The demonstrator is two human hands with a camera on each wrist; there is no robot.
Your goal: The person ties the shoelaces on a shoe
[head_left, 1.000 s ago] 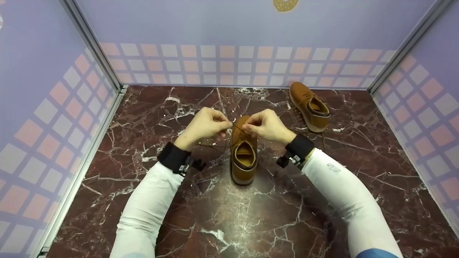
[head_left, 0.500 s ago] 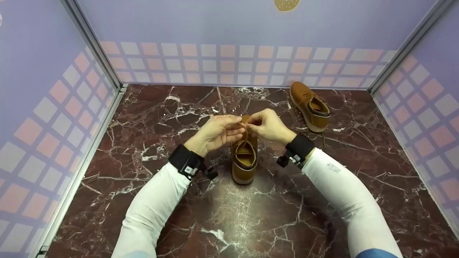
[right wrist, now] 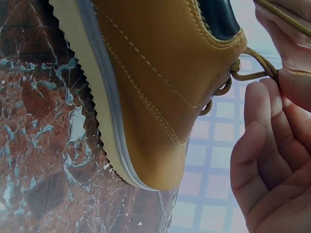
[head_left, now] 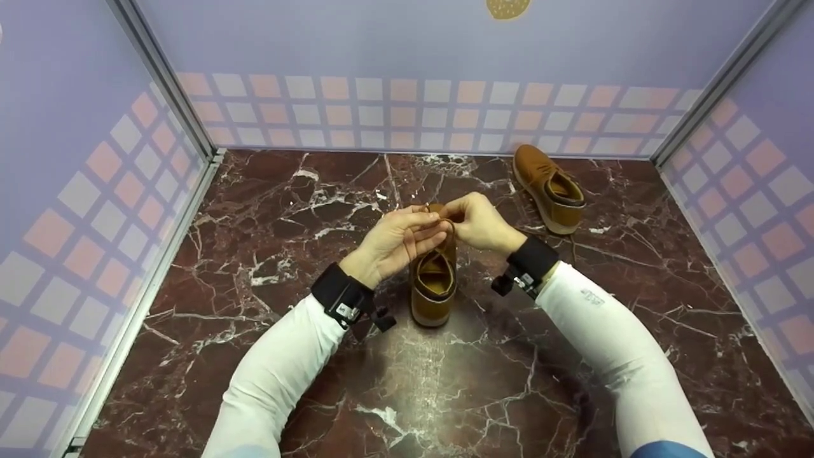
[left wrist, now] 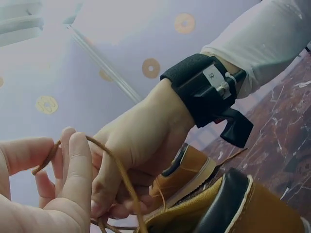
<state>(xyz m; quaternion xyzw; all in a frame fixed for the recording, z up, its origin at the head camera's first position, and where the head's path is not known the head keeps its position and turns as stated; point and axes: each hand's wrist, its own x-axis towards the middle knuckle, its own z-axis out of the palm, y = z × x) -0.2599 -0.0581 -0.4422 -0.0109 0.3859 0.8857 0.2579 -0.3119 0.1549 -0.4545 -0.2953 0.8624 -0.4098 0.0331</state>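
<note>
A tan lace-up shoe (head_left: 430, 313) stands on the floor, toe pointing away from me. My left hand (head_left: 400, 242) is above its front and pinches a brown shoelace (left wrist: 121, 174) near the fingertips, some fingers extended. The lace runs from there in a curve down toward the shoe in the left wrist view. Close beside it, my right hand (head_left: 484, 222) pinches lace over the shoe's tongue area. In the right wrist view, the lace passes from the eyelets to the curled fingers (right wrist: 257, 150) of my right hand. The knot area is partly hidden by both hands.
A second tan shoe (head_left: 552, 191) stands behind on the right, near the back wall, its lace trailing on the floor. The marbled dark red floor (head_left: 331, 381) is bounded by lilac walls (head_left: 407, 51) with a checked band.
My left hand has moved right, from the left of the shoe to meet the right hand, bringing lace with it and forming a curve of lace. My right hand has stayed nearly in place.
</note>
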